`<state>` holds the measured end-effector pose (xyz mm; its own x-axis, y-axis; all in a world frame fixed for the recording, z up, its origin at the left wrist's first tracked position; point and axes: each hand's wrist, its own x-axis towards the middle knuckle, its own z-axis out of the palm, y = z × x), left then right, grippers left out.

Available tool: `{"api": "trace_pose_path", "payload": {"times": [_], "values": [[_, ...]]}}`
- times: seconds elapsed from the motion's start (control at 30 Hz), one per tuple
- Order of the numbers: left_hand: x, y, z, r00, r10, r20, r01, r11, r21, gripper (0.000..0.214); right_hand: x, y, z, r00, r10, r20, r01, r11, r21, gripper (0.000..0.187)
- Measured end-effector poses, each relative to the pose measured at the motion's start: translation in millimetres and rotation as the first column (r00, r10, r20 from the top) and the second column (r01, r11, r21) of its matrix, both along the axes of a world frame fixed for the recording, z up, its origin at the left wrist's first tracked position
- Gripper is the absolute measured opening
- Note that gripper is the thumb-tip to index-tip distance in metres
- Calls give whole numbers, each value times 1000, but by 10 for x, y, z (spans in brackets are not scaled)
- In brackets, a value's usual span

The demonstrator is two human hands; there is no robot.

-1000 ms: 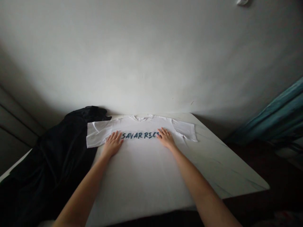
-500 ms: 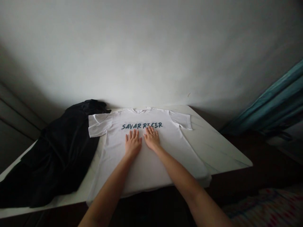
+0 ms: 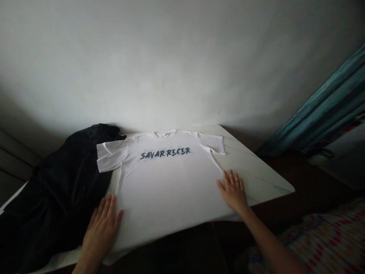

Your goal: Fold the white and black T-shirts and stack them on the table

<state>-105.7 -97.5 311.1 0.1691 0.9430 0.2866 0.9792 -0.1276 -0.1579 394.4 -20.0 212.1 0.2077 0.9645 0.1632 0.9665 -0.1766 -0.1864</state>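
A white T-shirt (image 3: 171, 186) with dark lettering across its chest lies spread out flat, collar toward the wall. Its hem reaches the table's near edge. My left hand (image 3: 101, 226) rests at the shirt's lower left side, palm down with the fingers stretched out. At the shirt's right side lies my right hand (image 3: 233, 190), also flat, its fingers spread over the edge of the cloth and the tabletop. Neither hand grips anything. Small wrinkles show near the left sleeve.
The shirt lies on a white marbled table (image 3: 265, 179) against a pale wall (image 3: 171, 68). A black garment (image 3: 65, 179) is heaped along the left, partly under the shirt's left sleeve. A teal curtain (image 3: 319, 102) hangs at right, and patterned cloth (image 3: 327, 239) shows at lower right.
Both hands have moved from the middle of the shirt, just below the lettering, outward and nearer to me, one to each side. The view has shifted slightly.
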Motion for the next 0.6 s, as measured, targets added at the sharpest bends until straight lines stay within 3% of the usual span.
{"api": "trace_pose_path", "payload": {"times": [0.07, 0.17, 0.27, 0.33, 0.43, 0.53, 0.6], "values": [[233, 23, 25, 1000, 16, 1, -16, 1000, 6, 71, -237, 23, 90, 1000, -12, -14, 13, 999, 33, 73], [842, 226, 27, 998, -37, 45, 38, 999, -26, 72, -846, 71, 289, 976, 199, -94, -193, 979, 67, 71], [1315, 439, -20, 985, -150, 91, 158, 983, -91, 69, -1369, 13, 423, 860, 486, -157, -479, 874, 83, 68], [1370, 473, -38, 978, -191, 87, 200, 972, -120, 68, -1465, -64, 408, 806, 572, -152, -562, 820, 103, 66], [1099, 308, 0, 983, -178, 36, 182, 976, -123, 68, -1181, -148, 211, 827, 550, -115, -524, 829, 194, 64], [654, -1, 61, 994, -107, -18, 105, 992, -68, 72, -601, -180, -106, 859, 506, -84, -453, 825, 337, 67], [382, -199, 72, 997, -65, -30, 64, 998, -22, 75, -199, -175, -316, 835, 546, -61, -488, 788, 377, 63]]}}
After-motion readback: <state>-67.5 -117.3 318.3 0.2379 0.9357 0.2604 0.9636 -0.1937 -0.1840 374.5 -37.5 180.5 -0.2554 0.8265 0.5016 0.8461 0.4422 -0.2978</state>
